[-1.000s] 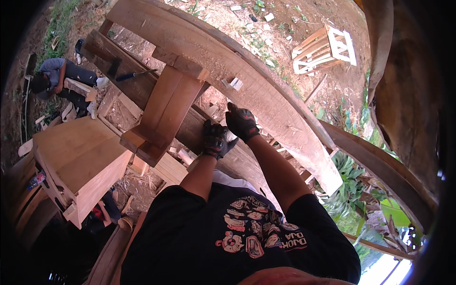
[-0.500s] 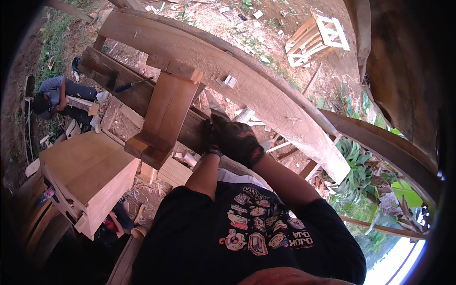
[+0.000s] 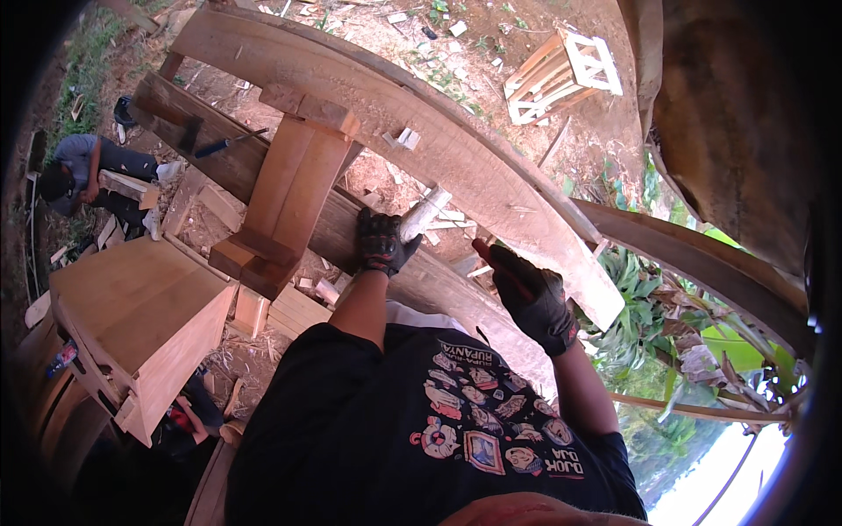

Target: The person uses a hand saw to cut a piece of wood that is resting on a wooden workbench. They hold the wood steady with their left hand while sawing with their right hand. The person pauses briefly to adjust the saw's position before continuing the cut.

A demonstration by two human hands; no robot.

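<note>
My left hand point(image 3: 383, 245), in a black glove with red marks, lies across the dark plank point(image 3: 338, 230), its fingers apart near the far edge. A pale, roughly round piece of wood point(image 3: 427, 211) shows just beyond its thumb. My right hand point(image 3: 533, 302), also gloved, is lifted to the right, apart from the left. Its fingers look closed together, and a reddish-brown tip point(image 3: 481, 249) sticks out past them; what it belongs to is hidden. Left of my hands, a varnished, stepped wooden piece point(image 3: 292, 193) stands across the plank.
A long curved board point(image 3: 377, 96) runs beyond the plank, with small offcuts point(image 3: 407, 138) on it. A blue-handled tool point(image 3: 219, 146) lies at the left. Nearby are a wooden cabinet point(image 3: 145, 302) and a seated person point(image 3: 83, 175). A slatted frame point(image 3: 566, 77) stands farther off.
My hands were together over the plank and have separated. The right has moved right and back; the left now lies on the plank. The whole view has shifted slightly.
</note>
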